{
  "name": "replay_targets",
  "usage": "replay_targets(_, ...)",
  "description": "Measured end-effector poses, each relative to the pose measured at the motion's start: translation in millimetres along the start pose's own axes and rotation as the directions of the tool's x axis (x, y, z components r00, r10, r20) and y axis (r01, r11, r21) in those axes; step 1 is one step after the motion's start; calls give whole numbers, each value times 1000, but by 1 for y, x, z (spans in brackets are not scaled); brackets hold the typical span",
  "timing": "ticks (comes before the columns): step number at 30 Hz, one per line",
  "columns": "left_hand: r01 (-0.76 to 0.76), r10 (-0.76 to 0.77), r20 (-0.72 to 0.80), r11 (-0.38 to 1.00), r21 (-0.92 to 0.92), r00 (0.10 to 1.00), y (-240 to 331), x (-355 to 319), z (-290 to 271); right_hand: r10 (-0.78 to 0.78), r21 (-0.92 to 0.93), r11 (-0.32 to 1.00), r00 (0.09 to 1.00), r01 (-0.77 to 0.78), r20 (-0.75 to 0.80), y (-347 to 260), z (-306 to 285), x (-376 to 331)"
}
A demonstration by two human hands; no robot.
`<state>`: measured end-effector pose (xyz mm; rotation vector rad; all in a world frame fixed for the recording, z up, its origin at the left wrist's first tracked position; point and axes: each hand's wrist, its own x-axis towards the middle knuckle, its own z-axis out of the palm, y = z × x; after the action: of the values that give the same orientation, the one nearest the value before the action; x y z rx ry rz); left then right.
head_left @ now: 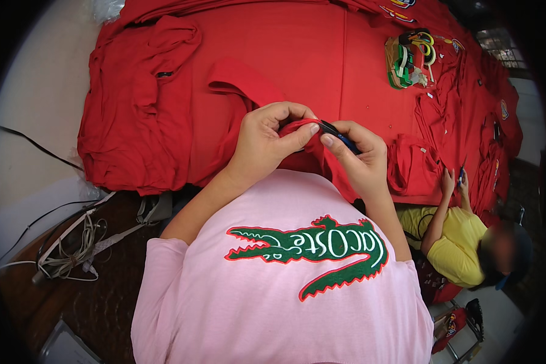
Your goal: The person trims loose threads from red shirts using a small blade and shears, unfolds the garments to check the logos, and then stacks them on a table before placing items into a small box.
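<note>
- Left hand [264,142] pinches fold of red knit cloth [297,130]; right hand [358,159] grips small dark-handled snips [337,133] w/ closed fingers
- Risk: blade so near left thumb & fabric could nick either if cloth slips

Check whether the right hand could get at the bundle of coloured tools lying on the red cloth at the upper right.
Probably yes, once freed. The right hand is pinching a dark tool against a red cloth fold, while the bundle of tools lies uncovered beyond it, with only flat red cloth between.
</note>
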<state>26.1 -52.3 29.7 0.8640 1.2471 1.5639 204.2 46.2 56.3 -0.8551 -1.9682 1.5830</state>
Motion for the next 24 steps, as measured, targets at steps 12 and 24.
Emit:
replay_targets(12, -56, 56, 9, 998, -10, 998, -1, 2, -1, 133, 200, 968, 986, -151, 99, 0, -6, 2)
replay_targets(24, -31, 32, -31, 999, 30, 999, -3, 3, -1, 128, 293, 945, 989, -144, 75, 8, -4, 4)
